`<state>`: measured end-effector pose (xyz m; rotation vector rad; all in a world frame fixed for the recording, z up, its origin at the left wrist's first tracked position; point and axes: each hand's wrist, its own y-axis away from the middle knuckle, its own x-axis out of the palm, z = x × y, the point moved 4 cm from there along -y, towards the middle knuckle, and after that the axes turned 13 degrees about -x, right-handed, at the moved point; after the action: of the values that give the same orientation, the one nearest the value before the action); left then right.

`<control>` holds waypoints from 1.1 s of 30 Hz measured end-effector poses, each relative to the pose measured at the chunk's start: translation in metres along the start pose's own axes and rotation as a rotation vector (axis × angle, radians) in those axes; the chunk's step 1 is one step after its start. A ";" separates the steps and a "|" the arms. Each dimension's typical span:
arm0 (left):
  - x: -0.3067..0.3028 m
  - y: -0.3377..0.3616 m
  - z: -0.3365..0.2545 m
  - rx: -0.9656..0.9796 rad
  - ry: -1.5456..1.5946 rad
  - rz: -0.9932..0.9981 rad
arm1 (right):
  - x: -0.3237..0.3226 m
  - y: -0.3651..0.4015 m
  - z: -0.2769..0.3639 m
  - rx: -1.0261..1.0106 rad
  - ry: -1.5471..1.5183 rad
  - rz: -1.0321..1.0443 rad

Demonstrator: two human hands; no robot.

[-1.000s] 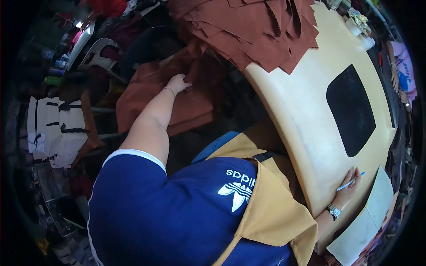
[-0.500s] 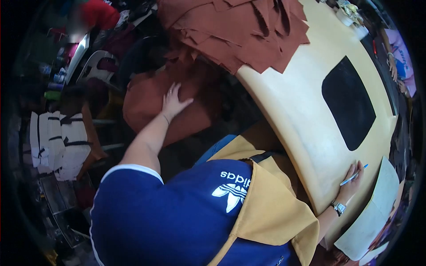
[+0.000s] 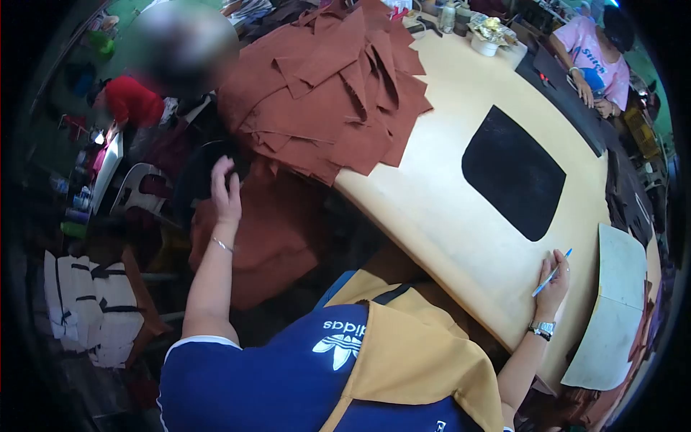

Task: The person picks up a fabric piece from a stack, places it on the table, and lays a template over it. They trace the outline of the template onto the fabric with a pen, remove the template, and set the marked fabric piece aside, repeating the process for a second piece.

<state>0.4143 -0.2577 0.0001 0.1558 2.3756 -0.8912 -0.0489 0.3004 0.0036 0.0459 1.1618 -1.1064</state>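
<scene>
ok so the pale table (image 3: 432,209) is the main thing here. Left hand (image 3: 227,191) is out past its near edge, by the left end, fingers spread w/ nothing gripped afaict. It's right by the brown cloth (image 3: 270,230) beside that edge; can't tell if they're touching tbh. Right hand (image 3: 553,281) is at the table's right part w/ a blue pen (image 3: 543,284) pinched in the fingers. Big pile of brown pcs (image 3: 331,93) sits on the table's left end, flat black piece (image 3: 512,176) on its middle, pale sheet (image 3: 608,309) at its right end. Step rn imo: left hand reaching around the brown cloth, pen kept handy. Any grab there prob calls for closing the left fingers on one edge, pen held clear.
</scene>
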 end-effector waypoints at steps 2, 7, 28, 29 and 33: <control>0.015 -0.059 -0.053 0.089 -0.090 -0.038 | 0.001 -0.001 0.001 -0.036 0.008 0.006; 0.100 -0.166 -0.095 -0.017 -0.624 0.271 | 0.004 0.001 -0.008 -0.071 -0.004 -0.037; 0.270 0.091 -0.385 0.444 0.557 0.964 | -0.011 0.007 0.022 -0.134 -0.304 -0.236; 0.265 0.117 -0.393 0.490 0.492 1.103 | -0.014 0.008 0.045 -0.234 -0.221 -0.194; 0.241 0.140 -0.407 0.551 0.444 1.057 | 0.000 0.012 0.090 -0.367 0.037 0.027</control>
<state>0.0610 0.0851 0.0291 1.7674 1.8550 -0.9523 0.0227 0.2575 0.0385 -0.2026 1.3774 -0.8575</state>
